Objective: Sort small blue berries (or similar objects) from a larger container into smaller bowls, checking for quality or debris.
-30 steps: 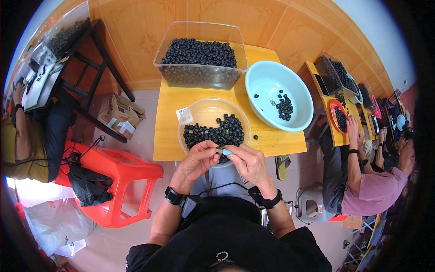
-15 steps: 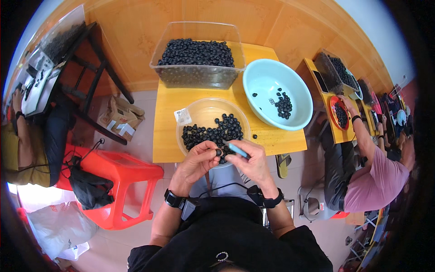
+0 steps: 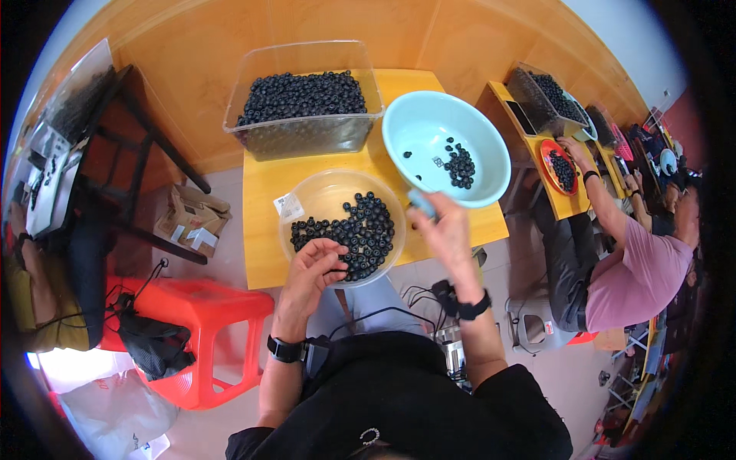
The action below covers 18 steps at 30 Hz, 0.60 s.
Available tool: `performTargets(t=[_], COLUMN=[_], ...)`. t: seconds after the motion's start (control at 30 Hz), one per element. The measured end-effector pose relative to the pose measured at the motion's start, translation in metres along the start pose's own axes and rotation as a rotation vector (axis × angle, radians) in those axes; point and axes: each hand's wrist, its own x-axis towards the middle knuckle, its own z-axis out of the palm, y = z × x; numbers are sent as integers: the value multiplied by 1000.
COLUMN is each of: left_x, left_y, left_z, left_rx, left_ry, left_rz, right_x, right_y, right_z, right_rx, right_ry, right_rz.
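Note:
A shallow round clear plastic tub [image 3: 300, 249] holds a heap of round black beads [image 3: 368, 234], some with a pale hole showing. My left hand [image 3: 308, 277] is at the tub's near side, fingers curled together at the edge of the heap; whatever lies between the fingertips is hidden. My right hand [image 3: 451, 236], smeared by motion, is raised right of the tub and close to the near rim of a light-blue basin [image 3: 491, 146]. It grips a tool with a light-blue handle [image 3: 422, 204], whose working end I cannot make out. A small group of black beads [image 3: 461, 169] lies in the basin.
A clear rectangular bin [image 3: 307, 138] full of black beads stands at the back of the yellow table [image 3: 264, 207]. Left are a red stool [image 3: 192, 307] and a cardboard box [image 3: 195, 218]. At right, a person in a pink shirt [image 3: 640, 268] reaches to a red plate [image 3: 548, 165].
My right hand has moved away from my left, up and right toward the basin, with the tool. My left hand, which held a bead, has lowered to the heap. The view has shifted slightly.

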Motion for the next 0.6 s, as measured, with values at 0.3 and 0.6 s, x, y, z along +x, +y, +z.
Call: performTargets(t=[0.3,0.6], left_x=[0,23], left_y=[-1,-8], left_z=[-14,-6], left_rx=[-12,858], left_ry=[117,216], left_rz=[87,318], right_x=[2,-52], right_y=[33,26], right_z=[2,49], right_rx=[-39,122], right_ry=[162,-96], right_rz=[-4,178])
